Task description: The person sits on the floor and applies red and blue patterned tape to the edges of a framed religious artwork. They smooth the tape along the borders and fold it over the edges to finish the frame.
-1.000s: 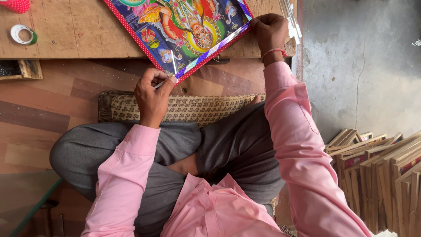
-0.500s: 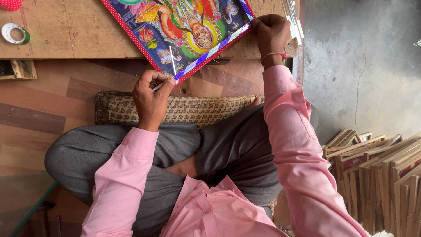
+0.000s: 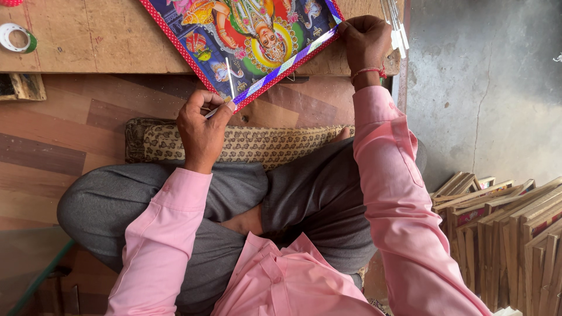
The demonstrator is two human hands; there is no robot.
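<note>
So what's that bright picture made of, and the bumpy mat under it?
The picture looks like glossy printed paper or card: it shines and has a taped-looking striped edge. The mat seems to be woven cloth, dull, with a small repeating pattern.

I am sitting cross-legged, holding my left hand (image 3: pixel 202 131) low with its fingers pinching closed, while reaching my right arm out further, its hand (image 3: pixel 364 40) curling into a tight grip, wrist bending slightly.
</note>
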